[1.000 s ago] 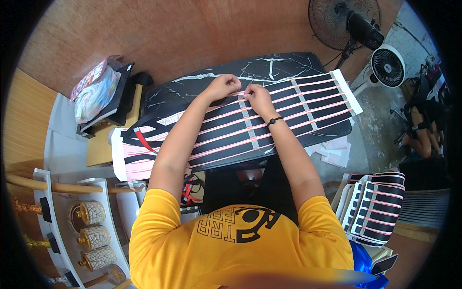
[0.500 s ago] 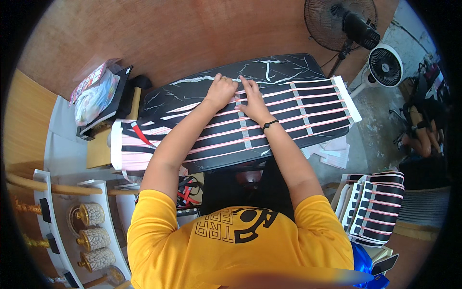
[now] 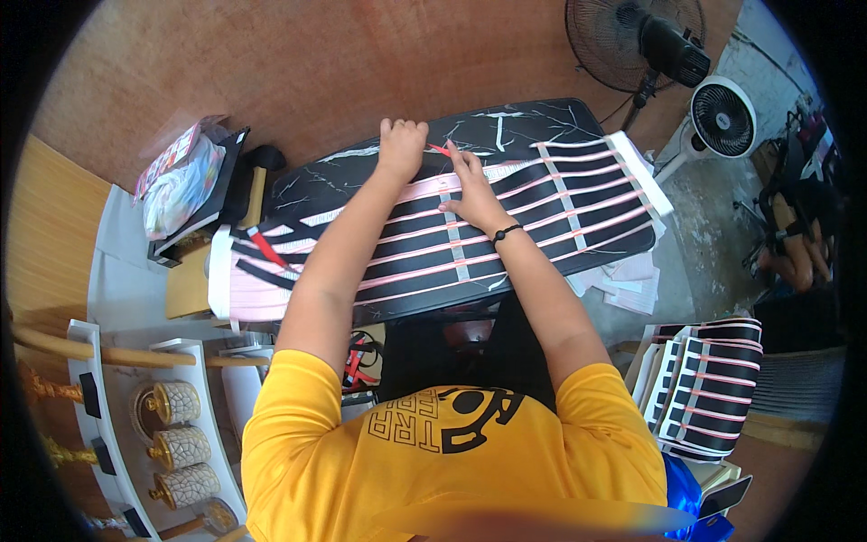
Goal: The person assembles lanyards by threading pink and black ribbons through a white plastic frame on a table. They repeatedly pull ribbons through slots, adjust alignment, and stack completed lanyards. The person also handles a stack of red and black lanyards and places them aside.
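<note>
Head view: a thin red strip (image 3: 440, 151) lies in the small gap between the two hands, slanting from the side of the left hand (image 3: 403, 150) down toward the right hand (image 3: 471, 188), with both about equally near. The left fingers are curled together; their undersides are hidden, so whether they are clamped on the strip I cannot tell. The right hand has its thumb well apart from its fingers, palm down over the striped sheet (image 3: 506, 219), fingertips just beside the strip. Pink backing shows bare along that sheet's far side, between the wrists. The sheet's long axis runs with the length of the black marbled table (image 3: 302, 185), its white right end set farther from the body than its left. The left hand is beyond the sheet, close to the table's far edge, while the right hand is over the sheet itself. Past the table's right end stands a white fan (image 3: 725, 120); a folded striped sheet (image 3: 722, 388) lies beyond the near right corner.
</note>
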The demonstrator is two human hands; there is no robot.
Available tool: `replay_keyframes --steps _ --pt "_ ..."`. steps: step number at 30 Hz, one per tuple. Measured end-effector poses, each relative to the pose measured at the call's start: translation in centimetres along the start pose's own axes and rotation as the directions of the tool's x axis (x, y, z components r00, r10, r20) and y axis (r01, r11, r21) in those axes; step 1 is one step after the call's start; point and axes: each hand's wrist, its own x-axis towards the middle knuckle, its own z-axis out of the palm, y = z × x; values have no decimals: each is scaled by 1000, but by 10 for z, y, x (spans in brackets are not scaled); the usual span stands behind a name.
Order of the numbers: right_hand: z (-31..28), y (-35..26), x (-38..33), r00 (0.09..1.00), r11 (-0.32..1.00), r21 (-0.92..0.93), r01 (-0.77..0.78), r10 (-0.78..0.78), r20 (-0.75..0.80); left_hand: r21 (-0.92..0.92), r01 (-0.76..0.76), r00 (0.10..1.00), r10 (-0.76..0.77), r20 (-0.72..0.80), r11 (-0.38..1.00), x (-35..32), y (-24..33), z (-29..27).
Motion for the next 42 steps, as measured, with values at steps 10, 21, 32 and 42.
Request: replay_keyframes --steps 10,21,32,42 --pt "-2 18 3 995 974 219 -54 70 -66 -485 -209 973 229 -18 850 -49 12 -3" --pt "11 30 0 993 998 -36 54 -57 -101 -390 -110 980 35 -195 914 -89 35 -23" --pt "16 33 2 989 998 -60 29 -37 -142 -452 -52 989 -16 -145 891 -148 61 -83" --pt "15 32 3 988 989 -136 58 -76 -131 -523 96 986 -154 -68 847 -212 78 -134"
